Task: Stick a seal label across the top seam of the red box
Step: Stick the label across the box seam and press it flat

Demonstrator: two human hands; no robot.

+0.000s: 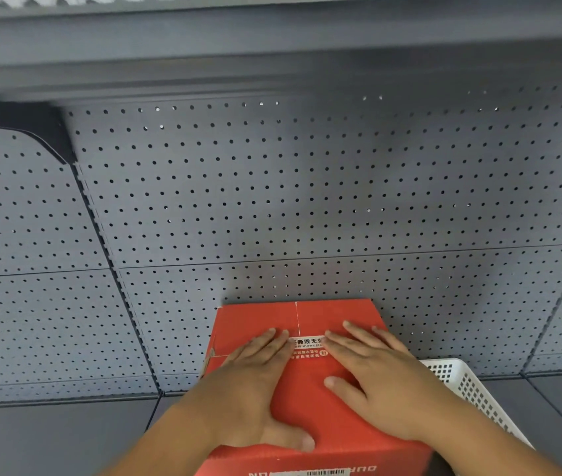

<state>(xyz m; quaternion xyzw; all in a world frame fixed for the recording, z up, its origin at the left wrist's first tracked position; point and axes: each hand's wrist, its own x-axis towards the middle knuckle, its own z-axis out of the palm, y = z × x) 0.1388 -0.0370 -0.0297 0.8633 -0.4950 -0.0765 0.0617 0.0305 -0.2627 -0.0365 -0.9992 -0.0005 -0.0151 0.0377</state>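
The red box (310,389) is stood on the grey shelf (49,438) against the pegboard (272,201), a white basket (471,386) just beside it; the left hand (255,383) and right hand (375,372) are laid flat with fingers spread, pressed on the seal label (308,347) over the top seam (296,317). Uneven pressure could, it is judged, leave the label's ends lifted or creased. Chinese characters are printed on the label, with "…NSHUIWUXIA…" partly legible; a barcode is seen on the front.

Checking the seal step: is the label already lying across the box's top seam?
Yes, the seal label lies across the red box seam between the left hand and right hand.
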